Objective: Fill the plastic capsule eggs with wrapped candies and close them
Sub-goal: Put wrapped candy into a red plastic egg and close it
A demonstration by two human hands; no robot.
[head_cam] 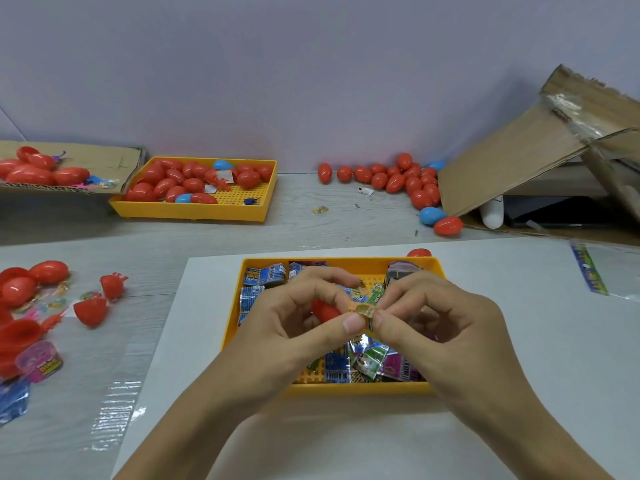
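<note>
Hands meet over the near yellow tray, which sits on a white sheet on the tabletop. The left hand and the right hand pinch one small orange-yellow wrapped candy between thumbs and forefingers, thumb tips nearly touching beneath it. A red capsule half shows behind the left thumb, tucked among the curled left fingers; how exactly it is gripped is hard to make out.

The tray below holds more wrapped candies, blue, green and magenta packets, scattered along its near edge and stacked at its far corners. A single red egg peeks just beyond the tray's far wall.

At the left, on clear plastic film, lie open red egg halves and a few closed red eggs beside a pink packet. Farther back, a second yellow tray carries a heap of red eggs and a couple of blue ones. A flat piece of cardboard to its left bears more red eggs. Along the wall on the right, loose red eggs trail toward a tilted cardboard box, with one blue egg touching a red one near the box's flap.
</note>
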